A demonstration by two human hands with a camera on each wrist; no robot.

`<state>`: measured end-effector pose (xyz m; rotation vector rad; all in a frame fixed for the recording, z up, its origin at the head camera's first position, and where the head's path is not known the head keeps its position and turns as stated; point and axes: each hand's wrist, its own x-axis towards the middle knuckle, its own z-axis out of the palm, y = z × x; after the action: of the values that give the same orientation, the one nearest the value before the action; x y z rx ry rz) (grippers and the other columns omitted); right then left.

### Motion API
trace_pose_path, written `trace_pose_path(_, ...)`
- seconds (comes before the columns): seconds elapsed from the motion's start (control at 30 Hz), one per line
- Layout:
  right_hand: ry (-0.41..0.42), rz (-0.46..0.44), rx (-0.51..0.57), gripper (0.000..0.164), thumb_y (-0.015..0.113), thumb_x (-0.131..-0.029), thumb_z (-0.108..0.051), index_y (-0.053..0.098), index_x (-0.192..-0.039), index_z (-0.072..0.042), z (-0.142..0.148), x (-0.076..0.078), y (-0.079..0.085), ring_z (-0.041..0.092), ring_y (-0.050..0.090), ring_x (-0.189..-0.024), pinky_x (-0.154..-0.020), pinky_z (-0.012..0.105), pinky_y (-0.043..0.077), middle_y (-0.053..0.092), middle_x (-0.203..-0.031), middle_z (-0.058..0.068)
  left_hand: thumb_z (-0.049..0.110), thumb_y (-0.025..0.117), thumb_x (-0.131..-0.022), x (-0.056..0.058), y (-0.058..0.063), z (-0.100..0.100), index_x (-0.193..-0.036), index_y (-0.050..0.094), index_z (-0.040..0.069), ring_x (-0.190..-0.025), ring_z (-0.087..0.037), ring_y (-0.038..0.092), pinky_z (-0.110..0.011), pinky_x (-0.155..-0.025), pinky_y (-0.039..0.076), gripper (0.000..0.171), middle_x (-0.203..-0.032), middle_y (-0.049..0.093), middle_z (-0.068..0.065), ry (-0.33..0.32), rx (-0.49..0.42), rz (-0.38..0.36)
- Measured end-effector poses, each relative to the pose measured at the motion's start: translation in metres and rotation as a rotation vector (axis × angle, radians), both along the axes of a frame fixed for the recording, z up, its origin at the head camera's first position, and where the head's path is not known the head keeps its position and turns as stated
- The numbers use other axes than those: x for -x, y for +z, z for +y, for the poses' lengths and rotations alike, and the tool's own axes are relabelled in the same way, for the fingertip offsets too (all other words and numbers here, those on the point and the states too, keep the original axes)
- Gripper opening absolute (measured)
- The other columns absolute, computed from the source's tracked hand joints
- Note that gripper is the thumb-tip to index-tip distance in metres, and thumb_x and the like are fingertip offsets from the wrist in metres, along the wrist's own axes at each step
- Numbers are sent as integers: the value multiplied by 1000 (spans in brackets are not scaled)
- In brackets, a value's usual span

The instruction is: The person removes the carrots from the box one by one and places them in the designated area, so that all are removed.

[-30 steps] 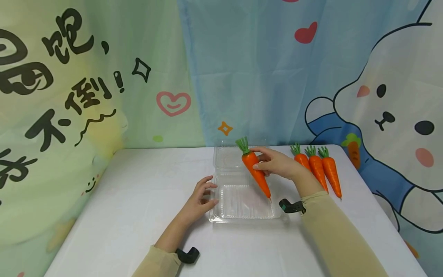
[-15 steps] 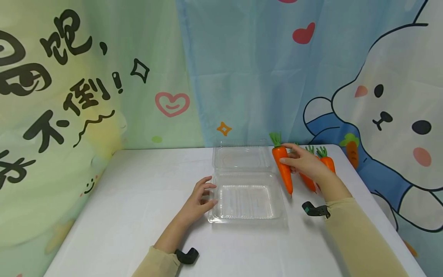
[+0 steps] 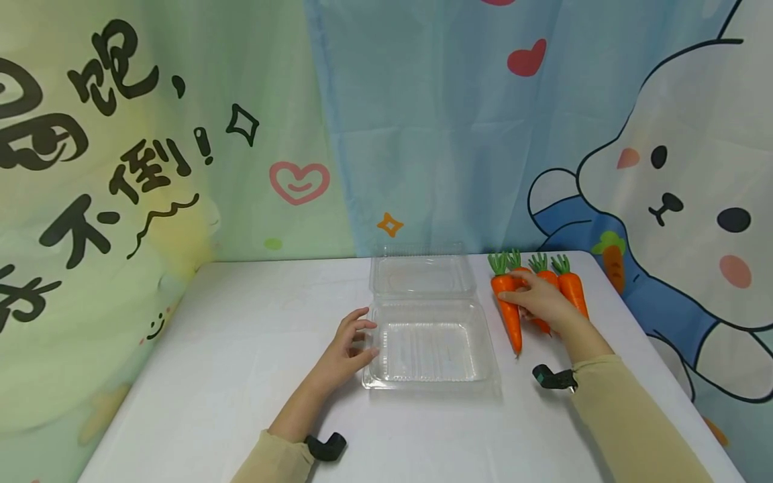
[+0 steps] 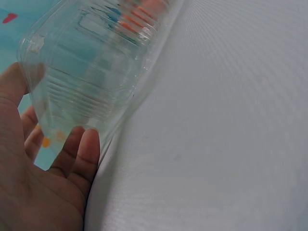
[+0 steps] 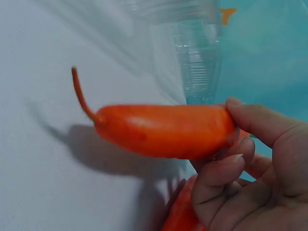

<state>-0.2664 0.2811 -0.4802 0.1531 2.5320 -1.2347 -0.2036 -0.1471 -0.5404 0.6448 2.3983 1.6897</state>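
My right hand (image 3: 540, 302) pinches an orange carrot (image 3: 509, 318) with a green top near the table's right side. In the right wrist view the thumb and fingers hold the thick end of the carrot (image 5: 163, 130), and its shadow falls beside it on the table. Right by that hand lie the other carrots (image 3: 574, 293), partly covered by the fingers. A clear plastic clamshell box (image 3: 431, 342) lies with its lid (image 3: 423, 276) folded back. My left hand (image 3: 344, 352) touches the box's left edge with loosely bent fingers, also seen against the plastic (image 4: 96, 86) in the left wrist view.
The box and carrots are on a white table (image 3: 253, 322). A printed cloth backdrop (image 3: 410, 134) hangs behind the table's far edge. Black wrist cameras (image 3: 326, 446) sit on both forearms.
My right hand has carried the carrot from above the box to the right and lowered it beside the other carrots. The left hand has stayed at the box's left edge.
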Motion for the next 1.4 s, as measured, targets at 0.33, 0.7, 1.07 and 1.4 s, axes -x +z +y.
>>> trace_pose_path(0.33,-6,-3,-101,83,66,-92,-44,24,-156,-10,-6,7,-7,19,55,-66,-62,28,50,54,-94,12,16,70,-91,-1,2,1,-132,50,14,-119,-28,49,-35,-91,49,46,-161,19,2,4,-4,-7)
trace_pose_path(0.7,-18,54,-144,76,67,-93,-39,32,-150,-3,-13,7,-11,17,56,-65,-63,28,53,47,-129,24,16,70,-91,0,1,0,-132,50,14,-120,-29,48,-36,-91,48,46,-161,20,4,4,2,-13)
trace_pose_path(1.07,-26,79,-206,74,64,-95,-35,29,-151,0,-16,7,-13,18,58,-70,-63,26,52,47,-131,28,15,70,-91,1,0,1,-133,50,12,-120,-30,49,-37,-91,48,47,-161,20,3,4,1,-2)
trace_pose_path(1.4,23,143,-271,71,60,-98,-34,27,-153,-2,-15,1,-2,43,49,-123,-101,57,46,39,-149,30,14,68,-92,0,0,0,-136,48,13,-119,-30,50,-38,-92,49,47,-161,20,2,5,0,8)
